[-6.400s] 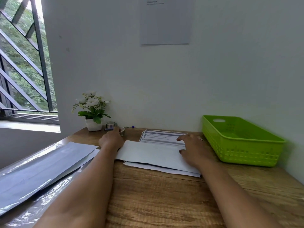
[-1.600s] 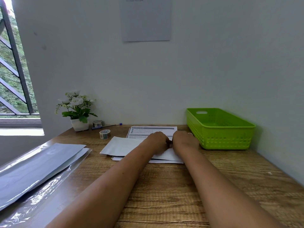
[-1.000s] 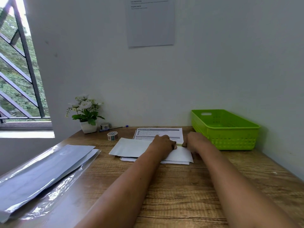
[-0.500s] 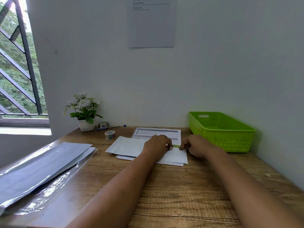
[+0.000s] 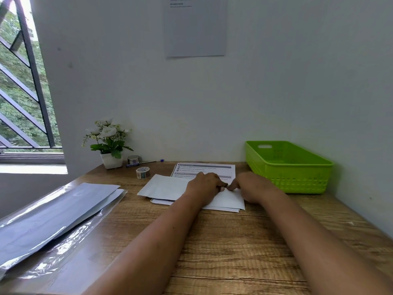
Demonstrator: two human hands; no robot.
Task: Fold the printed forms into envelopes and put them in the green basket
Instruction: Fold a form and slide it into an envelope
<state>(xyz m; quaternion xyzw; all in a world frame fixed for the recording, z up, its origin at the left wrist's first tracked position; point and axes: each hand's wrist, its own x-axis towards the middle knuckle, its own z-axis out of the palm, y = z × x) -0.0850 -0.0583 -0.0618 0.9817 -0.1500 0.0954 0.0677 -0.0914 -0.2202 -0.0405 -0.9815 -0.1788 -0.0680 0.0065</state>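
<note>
Printed form [image 5: 205,169]: flat on the wooden table [image 5: 212,241], far side, close to the wall. Only its headed upper part shows. The near part is covered by a white envelope [image 5: 168,187] that lies across it, long side running left to right. The edge of another white sheet [image 5: 161,201] sticks out from under the envelope on the near side.

Left hand [image 5: 204,185]: on the envelope, knuckles up, fingers curled, tips at the envelope's far edge.

Right hand [image 5: 253,187]: just beside it, also knuckles up with the fingers curled in.

Tips of both hands touch at one spot on that far edge. Both hands pinch the envelope there. Whether something small sits between the tips is too fine to tell. Both forearms reach out over the table from the near side.

Green basket [image 5: 297,182]: on the table to the right of the papers, in the corner by the wall. Near the right hand, not touching it.

Left of table: clear plastic pack [image 5: 63,241] with pale long sheets inside.

Back left, by the wall: potted white flowers [image 5: 108,143], one tape roll [image 5: 143,172] standing forward, a second roll [image 5: 133,159] behind it, a pen [image 5: 144,163] lying between them.

Wall above the form: a grey paper sheet [image 5: 194,26]. Barred window [image 5: 19,81] at far left, green foliage outside.
</note>
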